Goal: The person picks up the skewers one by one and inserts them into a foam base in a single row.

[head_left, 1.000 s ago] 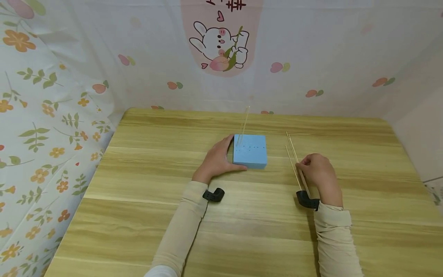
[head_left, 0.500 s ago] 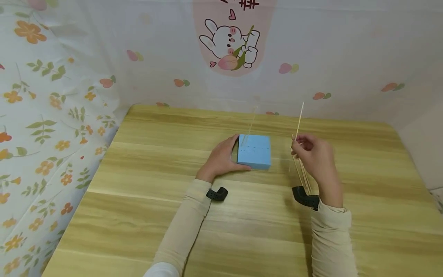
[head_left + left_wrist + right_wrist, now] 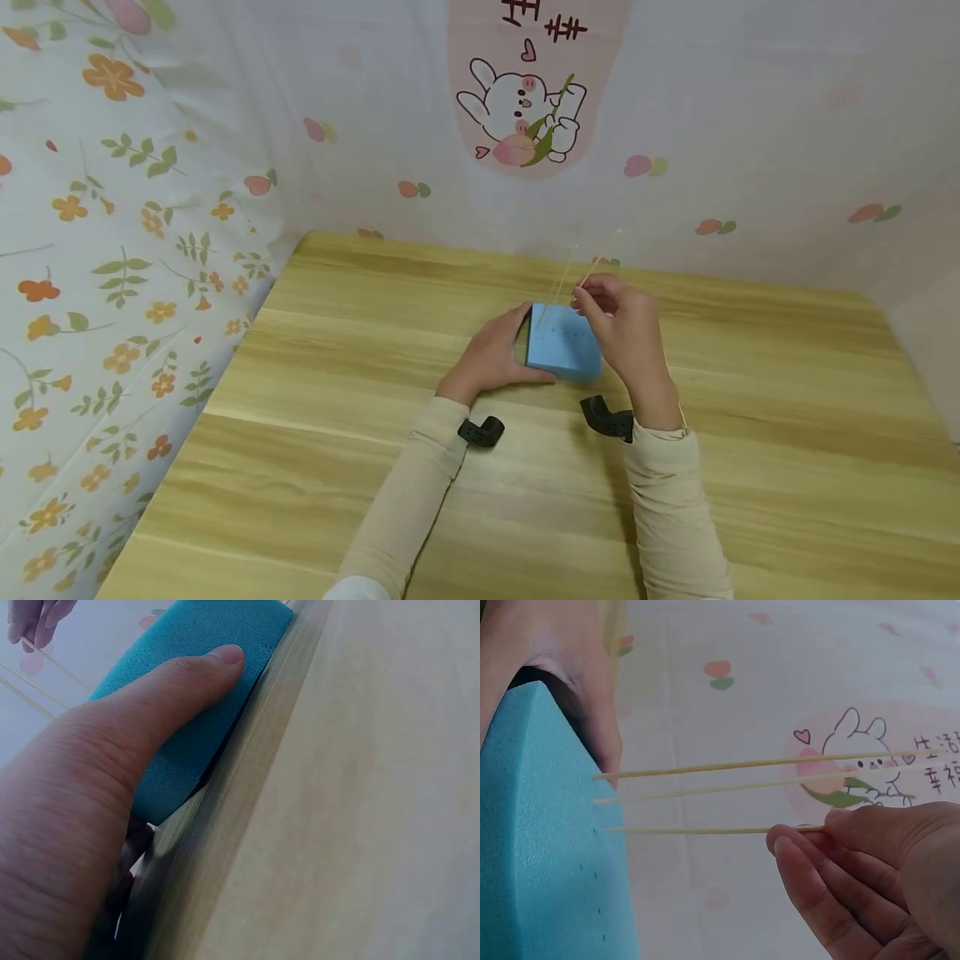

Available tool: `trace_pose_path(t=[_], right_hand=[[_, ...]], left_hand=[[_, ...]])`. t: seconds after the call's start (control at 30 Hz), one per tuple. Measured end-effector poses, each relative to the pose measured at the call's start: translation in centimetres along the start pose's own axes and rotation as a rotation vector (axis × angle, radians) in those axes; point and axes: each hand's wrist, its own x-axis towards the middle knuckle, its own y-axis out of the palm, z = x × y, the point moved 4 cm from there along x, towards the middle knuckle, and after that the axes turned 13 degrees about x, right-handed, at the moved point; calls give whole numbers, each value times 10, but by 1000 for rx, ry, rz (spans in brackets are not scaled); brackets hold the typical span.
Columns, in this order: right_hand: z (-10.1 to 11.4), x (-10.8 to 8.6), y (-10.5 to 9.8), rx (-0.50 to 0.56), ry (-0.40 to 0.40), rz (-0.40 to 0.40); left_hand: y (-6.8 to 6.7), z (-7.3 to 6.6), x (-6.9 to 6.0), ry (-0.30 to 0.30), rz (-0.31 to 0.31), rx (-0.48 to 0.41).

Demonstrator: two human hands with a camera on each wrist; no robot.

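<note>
In the top of the blue block (image 3: 566,354), two thin sticks (image 3: 727,766) are stood, and a third stick (image 3: 690,831) is pinched above it by the right hand (image 3: 626,329) (whether its tip touches cannot be told). The block is gripped at its left side by the left hand (image 3: 491,354); beneath it a wooden table (image 3: 300,417) is seen, and behind it a printed cloth (image 3: 375,83).

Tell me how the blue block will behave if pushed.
The blue block looks grainy and foam-like, so probably light for its size. Its broad, low shape suggests sliding rather than tipping. The left hand gripping its side would probably steady it.
</note>
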Motion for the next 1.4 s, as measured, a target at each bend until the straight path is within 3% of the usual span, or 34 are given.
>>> trace_pose_path(t=[0.33, 0.73, 1.2, 1.4], right_hand=[[5, 3, 0, -21, -38, 16], [5, 1, -3, -51, -27, 18], [-5, 0, 7, -79, -68, 101], [-10, -2, 10, -76, -10, 148]], left_hand=[[-2, 1, 4, 4, -6, 15], [-6, -3, 3, 1, 6, 4], [-4, -4, 3, -4, 21, 16], [-2, -1, -1, -27, 31, 6]])
